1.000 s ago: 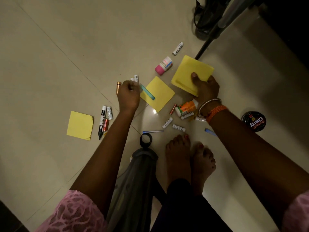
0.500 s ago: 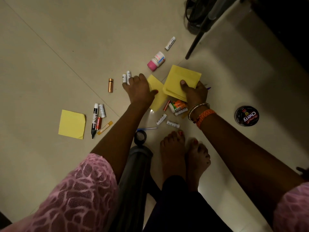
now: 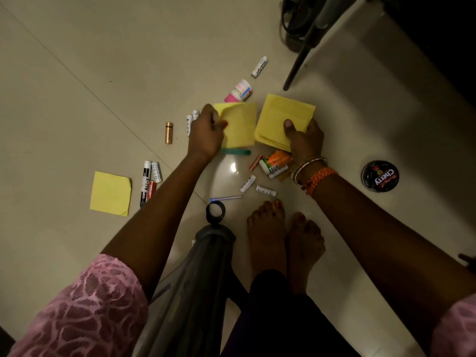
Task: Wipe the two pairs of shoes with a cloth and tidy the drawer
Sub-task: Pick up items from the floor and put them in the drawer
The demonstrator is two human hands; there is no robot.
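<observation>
Drawer items lie scattered on the tiled floor. My left hand [image 3: 207,135] pinches a yellow sticky-note pad [image 3: 240,124] by its left edge, lifted off the floor with a corner curling. Just right of it, my right hand [image 3: 304,140] grips a thicker stack of yellow notes [image 3: 283,117], thumb on top. A teal strip [image 3: 235,152] shows under the left pad. A third yellow pad [image 3: 110,193] lies far left. No shoes, cloth or drawer are in view.
Several batteries [image 3: 168,132] lie loose, with a black marker [image 3: 144,184], a pink-capped bottle [image 3: 238,94], an orange glue tube [image 3: 277,161], a thin pen [image 3: 226,198] and a shoe polish tin [image 3: 380,176]. My bare feet [image 3: 283,238] stand below. A dark stand leg [image 3: 300,57] crosses top right.
My left hand moved right from the batteries, took hold of the middle yellow pad and lifted it, uncovering the teal strip. My right hand drew its stack closer.
</observation>
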